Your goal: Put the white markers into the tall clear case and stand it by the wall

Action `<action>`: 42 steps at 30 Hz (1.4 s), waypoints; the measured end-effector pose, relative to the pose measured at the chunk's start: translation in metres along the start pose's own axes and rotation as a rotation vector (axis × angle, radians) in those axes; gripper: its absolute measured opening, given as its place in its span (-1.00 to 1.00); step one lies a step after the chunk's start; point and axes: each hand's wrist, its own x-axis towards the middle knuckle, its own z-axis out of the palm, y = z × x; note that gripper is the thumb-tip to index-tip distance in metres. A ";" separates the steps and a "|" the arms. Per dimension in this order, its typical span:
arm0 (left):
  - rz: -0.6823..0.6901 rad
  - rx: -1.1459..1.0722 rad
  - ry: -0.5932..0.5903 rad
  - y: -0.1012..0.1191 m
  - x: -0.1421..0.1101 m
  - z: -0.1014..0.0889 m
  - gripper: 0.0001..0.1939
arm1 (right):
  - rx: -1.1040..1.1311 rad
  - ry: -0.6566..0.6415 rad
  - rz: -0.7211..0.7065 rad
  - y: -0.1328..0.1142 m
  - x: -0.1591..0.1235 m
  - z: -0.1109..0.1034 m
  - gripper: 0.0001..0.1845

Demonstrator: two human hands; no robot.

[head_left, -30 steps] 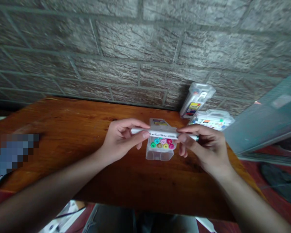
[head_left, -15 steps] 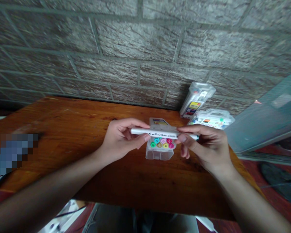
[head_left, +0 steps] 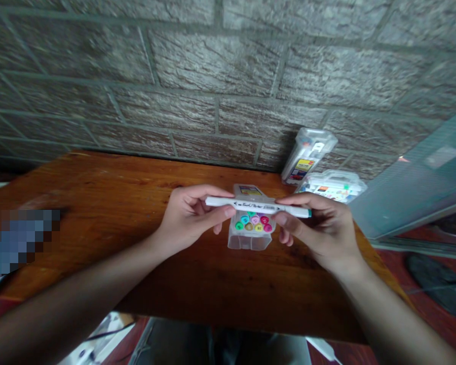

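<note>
- The room: a wall (head_left: 213, 66) of rough grey blocks fills the far side; a pale, ribbed panel (head_left: 418, 172) slants along the right, and reddish floor (head_left: 395, 274) shows below it.
- The surface: a brown wooden bench (head_left: 125, 197) meets the wall's foot. Its top looks hard, smooth and slightly glossy, so a round pen could well roll on it. A pixelated patch hides whatever lies at its left edge.
- At the back right, a tall clear case (head_left: 309, 154) stands by the wall, with a wider handled case (head_left: 334, 186) just beside it.
- Mid-bench, a clear box (head_left: 250, 242) holds pens with coloured ends facing the person; its thin plastic is probably stiff but crackable.
- The left hand (head_left: 182, 215) pinches one end of a white marker (head_left: 254, 206) between thumb and forefinger; the right hand (head_left: 327, 228) pinches it near the other.
- The marker lies level across the view, in front of the box (how high above the bench I cannot tell). It should be light, rigid and a little slick; the printed barrel gives the surest hold, away from the dark green tip (head_left: 309, 213).
</note>
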 end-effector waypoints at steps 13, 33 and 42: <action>0.131 0.193 0.011 0.003 -0.003 0.001 -0.89 | -0.093 0.043 -0.058 -0.007 0.003 0.003 -0.88; 0.001 0.016 -0.012 -0.007 -0.003 -0.007 -0.88 | 0.037 0.006 0.045 -0.003 0.003 -0.001 -0.83; 0.043 0.209 0.024 0.003 -0.001 -0.002 -0.92 | -0.026 0.030 0.010 -0.004 0.003 0.001 -0.85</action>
